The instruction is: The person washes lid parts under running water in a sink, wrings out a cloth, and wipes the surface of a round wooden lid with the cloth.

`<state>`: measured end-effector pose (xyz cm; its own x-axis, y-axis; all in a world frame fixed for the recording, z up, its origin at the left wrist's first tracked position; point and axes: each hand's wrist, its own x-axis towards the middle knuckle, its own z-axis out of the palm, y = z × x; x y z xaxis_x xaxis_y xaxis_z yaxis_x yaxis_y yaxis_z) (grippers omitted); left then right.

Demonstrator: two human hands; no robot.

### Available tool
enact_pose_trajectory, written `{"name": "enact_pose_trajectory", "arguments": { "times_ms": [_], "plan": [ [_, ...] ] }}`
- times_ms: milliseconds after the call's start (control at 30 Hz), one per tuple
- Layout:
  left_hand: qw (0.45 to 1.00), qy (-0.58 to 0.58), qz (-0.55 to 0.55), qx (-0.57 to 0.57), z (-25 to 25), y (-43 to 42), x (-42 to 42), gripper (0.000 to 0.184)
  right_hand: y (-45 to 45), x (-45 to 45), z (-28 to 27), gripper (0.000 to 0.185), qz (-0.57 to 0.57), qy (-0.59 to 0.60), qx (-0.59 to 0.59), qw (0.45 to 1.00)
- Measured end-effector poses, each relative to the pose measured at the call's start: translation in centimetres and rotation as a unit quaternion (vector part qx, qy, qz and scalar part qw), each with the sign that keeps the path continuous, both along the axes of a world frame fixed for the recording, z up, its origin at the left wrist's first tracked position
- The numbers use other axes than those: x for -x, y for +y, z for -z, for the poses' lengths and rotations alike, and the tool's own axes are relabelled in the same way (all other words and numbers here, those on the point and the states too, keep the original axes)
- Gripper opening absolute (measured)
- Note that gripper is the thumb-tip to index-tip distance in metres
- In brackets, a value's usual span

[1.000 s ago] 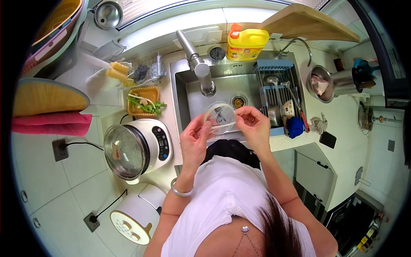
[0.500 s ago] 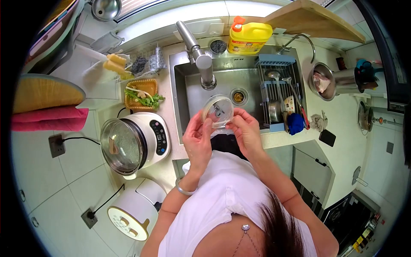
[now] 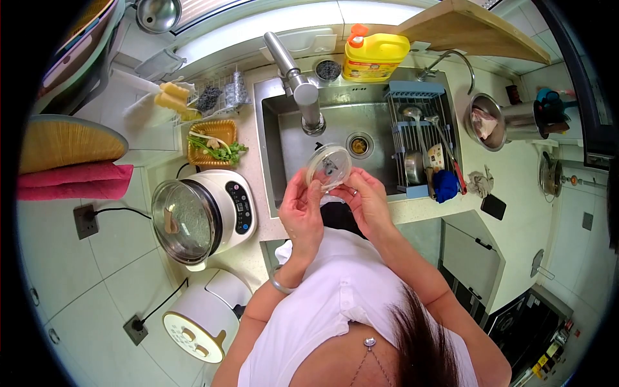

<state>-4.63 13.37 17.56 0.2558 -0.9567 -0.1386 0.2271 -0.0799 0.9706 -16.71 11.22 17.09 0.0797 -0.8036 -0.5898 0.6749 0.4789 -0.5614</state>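
A small round clear lid or shallow container (image 3: 329, 165) is held up over the front edge of the sink (image 3: 284, 138). My left hand (image 3: 302, 209) pinches its lower left side between thumb and fingers. On its lower right, my right hand (image 3: 365, 198) grips the rim, with a ring visible on one finger. Small dark marks or parts show at the middle of the clear disc; what they are I cannot make out. The tap (image 3: 305, 97) stands behind it, and the sink drain (image 3: 359, 146) lies just beyond to the right.
A blue dish rack (image 3: 418, 94) with ladles stands in the sink's right side. Left are a basket of greens (image 3: 222, 131) and a white cooker (image 3: 233, 205). Behind the sink stands a yellow jug (image 3: 376, 59); at right, a steel bowl (image 3: 485, 124) holds meat.
Compared with a second ago, my hands are closer together and the clear disc is tilted differently. The head view has shifted slightly. Both hands still hold the disc.
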Motion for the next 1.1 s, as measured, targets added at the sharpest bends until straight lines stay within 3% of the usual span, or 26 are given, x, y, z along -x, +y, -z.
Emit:
{"name": "enact_pose_trajectory", "arguments": {
  "times_ms": [133,467,733,967,1033,1100],
  "plan": [
    [0.999,-0.032,-0.001,-0.005,0.5,0.2,-0.2,0.037,0.1,0.2,0.8,0.019,-0.020,0.005,0.000,1.000],
    [0.997,0.062,-0.007,-0.036,-1.3,-0.8,-0.6,0.039,0.3,0.0,0.4,0.016,-0.001,-0.021,0.039,0.999],
    [0.990,0.108,0.027,-0.088,-0.7,-1.1,-1.6,0.041,0.6,0.6,2.5,0.028,-0.046,0.012,0.075,0.996],
    [0.989,0.084,0.078,-0.090,-1.0,-2.5,-2.7,0.041,-0.3,1.0,1.0,0.038,-0.046,0.079,0.135,0.987],
    [0.987,0.070,0.101,-0.100,-1.1,-2.7,-2.8,0.039,-0.4,1.8,1.5,0.039,-0.137,0.087,0.158,0.974],
    [0.983,0.074,0.112,-0.124,-1.1,-2.9,-2.8,0.038,-0.6,2.1,1.6,0.037,-0.143,0.091,0.156,0.973]
  ]
}}
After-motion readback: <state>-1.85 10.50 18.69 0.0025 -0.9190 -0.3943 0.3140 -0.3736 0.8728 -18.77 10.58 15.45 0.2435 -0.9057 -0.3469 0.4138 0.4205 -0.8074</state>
